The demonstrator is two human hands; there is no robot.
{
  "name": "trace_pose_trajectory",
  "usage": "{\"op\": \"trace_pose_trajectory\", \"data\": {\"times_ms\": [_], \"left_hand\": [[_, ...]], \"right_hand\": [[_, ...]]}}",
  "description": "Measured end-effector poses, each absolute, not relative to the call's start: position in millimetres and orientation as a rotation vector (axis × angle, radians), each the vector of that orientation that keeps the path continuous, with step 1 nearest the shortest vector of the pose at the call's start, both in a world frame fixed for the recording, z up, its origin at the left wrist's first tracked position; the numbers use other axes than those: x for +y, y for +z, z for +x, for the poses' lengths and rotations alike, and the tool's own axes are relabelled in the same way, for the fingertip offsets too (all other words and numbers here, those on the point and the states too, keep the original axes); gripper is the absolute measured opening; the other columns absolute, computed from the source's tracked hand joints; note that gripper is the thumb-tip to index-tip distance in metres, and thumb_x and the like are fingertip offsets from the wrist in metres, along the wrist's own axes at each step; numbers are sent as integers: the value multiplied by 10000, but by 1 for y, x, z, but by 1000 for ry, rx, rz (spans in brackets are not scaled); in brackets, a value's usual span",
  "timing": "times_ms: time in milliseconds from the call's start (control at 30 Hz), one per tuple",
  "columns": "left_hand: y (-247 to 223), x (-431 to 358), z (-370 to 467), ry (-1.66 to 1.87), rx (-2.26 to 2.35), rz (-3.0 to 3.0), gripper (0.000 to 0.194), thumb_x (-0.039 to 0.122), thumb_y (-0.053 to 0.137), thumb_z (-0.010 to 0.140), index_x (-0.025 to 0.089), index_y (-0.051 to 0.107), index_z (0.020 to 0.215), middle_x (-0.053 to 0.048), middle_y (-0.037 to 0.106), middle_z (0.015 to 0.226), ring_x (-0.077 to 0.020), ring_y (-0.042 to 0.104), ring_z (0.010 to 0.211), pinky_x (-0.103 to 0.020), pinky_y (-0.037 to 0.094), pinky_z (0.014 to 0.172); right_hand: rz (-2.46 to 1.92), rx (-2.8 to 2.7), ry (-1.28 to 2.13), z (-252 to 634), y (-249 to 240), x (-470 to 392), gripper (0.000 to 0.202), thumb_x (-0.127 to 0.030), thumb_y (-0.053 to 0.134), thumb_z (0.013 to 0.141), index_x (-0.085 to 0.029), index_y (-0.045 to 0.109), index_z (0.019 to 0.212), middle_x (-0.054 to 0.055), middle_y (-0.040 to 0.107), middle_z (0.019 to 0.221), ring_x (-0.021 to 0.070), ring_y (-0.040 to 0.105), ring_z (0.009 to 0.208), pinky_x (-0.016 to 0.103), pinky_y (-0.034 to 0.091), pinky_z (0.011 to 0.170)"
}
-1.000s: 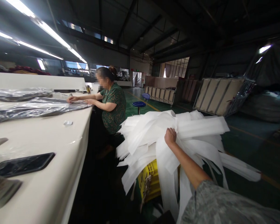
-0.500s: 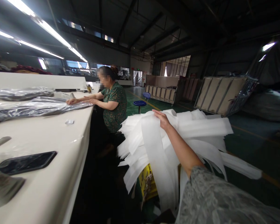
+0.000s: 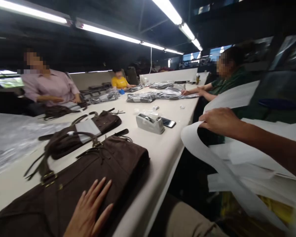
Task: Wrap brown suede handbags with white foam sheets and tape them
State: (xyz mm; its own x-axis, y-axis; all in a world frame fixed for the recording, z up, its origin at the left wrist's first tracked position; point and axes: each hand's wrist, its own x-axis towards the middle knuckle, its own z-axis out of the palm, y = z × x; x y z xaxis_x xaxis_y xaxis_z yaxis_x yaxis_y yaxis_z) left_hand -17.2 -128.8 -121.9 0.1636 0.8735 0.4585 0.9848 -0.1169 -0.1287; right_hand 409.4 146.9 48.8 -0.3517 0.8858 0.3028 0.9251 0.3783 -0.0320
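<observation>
My left hand lies flat, fingers spread, on a dark brown handbag at the near edge of the table. The bag's handles and brass-coloured rings face left. Off the table's right side, my right hand pinches a long white foam strip, which curls down below the fingers, with one end sticking up behind the hand. Under my right arm a pile of similar white strips covers a yellow crate. A second brown handbag with a white wrap on its handles lies beyond the first.
A grey tape dispenser and a phone sit mid-table. Plastic-wrapped goods lie farther back. Clear plastic sheeting covers the left side. Co-workers stand or sit around the table, one in green at the right.
The view has swung left, bringing the handbags and my left hand into sight. My right hand has lifted a white strip from the pile and carried it toward the table.
</observation>
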Motion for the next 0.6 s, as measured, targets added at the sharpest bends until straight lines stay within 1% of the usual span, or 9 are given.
{"op": "trace_pose_trajectory", "data": {"times_ms": [100, 167, 200, 233, 300, 367, 467, 533, 600], "left_hand": [[-109, -132, -8, -407, -1728, -2010, 526, 412, 429, 924, 342, 305, 1430, -83, 392, 1461, -306, 452, 1286, -519, 524, 927], [-102, -130, -1, -522, -1647, -1980, 471, 378, 479, 911, 378, 401, 1375, -74, 442, 1401, -285, 510, 1220, -455, 553, 894], [-99, -130, 2, -550, -1601, -1987, 444, 354, 493, 908, 391, 440, 1347, -64, 490, 1342, -262, 543, 1168, -413, 563, 876], [-97, -131, 5, -562, -1555, -2010, 425, 326, 497, 909, 390, 467, 1327, -56, 535, 1274, -234, 571, 1112, -366, 567, 859], [-94, -136, 8, -537, -1503, -2083, 419, 299, 487, 915, 338, 477, 1332, -55, 587, 1185, -189, 599, 1036, -287, 560, 844], [-92, -140, 10, -485, -1492, -2134, 487, 369, 515, 902, 253, 441, 1369, -78, 596, 1192, -188, 603, 1039, -262, 553, 855], [-95, -143, 13, -351, -1513, -2114, 688, 485, 567, 847, 184, 349, 1426, -110, 560, 1288, -227, 576, 1119, -291, 543, 897], [-100, -143, 16, -239, -1559, -2097, 712, 388, 555, 853, 161, 261, 1461, -121, 505, 1369, -232, 526, 1203, -294, 514, 947], [-105, -142, 22, -85, -1645, -2057, 722, 187, 500, 821, 138, 198, 1476, -132, 434, 1437, -226, 461, 1278, -303, 470, 1005]], "right_hand": [[-1276, -2475, -264, 382, 70, 139, 346, -243, 849, 610, -137, 541, 494, 88, 619, 1006, 375, 374, 1282, 551, 327, 1014], [-1011, -2492, -96, 370, 84, 135, 298, -242, 841, 615, -151, 567, 541, 17, 587, 1176, 348, 289, 1355, 543, 334, 1029], [-881, -2482, 45, 365, 89, 136, 248, -234, 824, 633, -166, 593, 574, -8, 582, 1197, 329, 302, 1356, 523, 363, 1021], [-769, -2451, 191, 362, 92, 139, 199, -219, 806, 647, -178, 617, 600, -12, 600, 1165, 313, 355, 1330, 493, 399, 1004], [-678, -2346, 432, 357, 92, 153, 144, -177, 777, 653, -170, 641, 609, 14, 652, 962, 291, 514, 1184, 417, 475, 932], [-817, -2155, 610, 357, 90, 172, 145, -176, 723, 699, -128, 638, 593, 23, 621, 731, 247, 625, 967, 322, 532, 788], [-1144, -1756, 862, 357, 100, 187, 210, -220, 620, 801, -65, 650, 662, 38, 572, 626, 164, 641, 710, 196, 494, 561], [-1240, -1744, 1033, 355, 115, 179, 157, -215, 655, 774, -59, 675, 779, 55, 605, 670, 147, 628, 651, 178, 476, 508], [-1215, -2019, 1144, 351, 130, 159, 258, -188, 731, 685, -108, 695, 927, 45, 639, 724, 152, 630, 652, 187, 494, 515]]}}
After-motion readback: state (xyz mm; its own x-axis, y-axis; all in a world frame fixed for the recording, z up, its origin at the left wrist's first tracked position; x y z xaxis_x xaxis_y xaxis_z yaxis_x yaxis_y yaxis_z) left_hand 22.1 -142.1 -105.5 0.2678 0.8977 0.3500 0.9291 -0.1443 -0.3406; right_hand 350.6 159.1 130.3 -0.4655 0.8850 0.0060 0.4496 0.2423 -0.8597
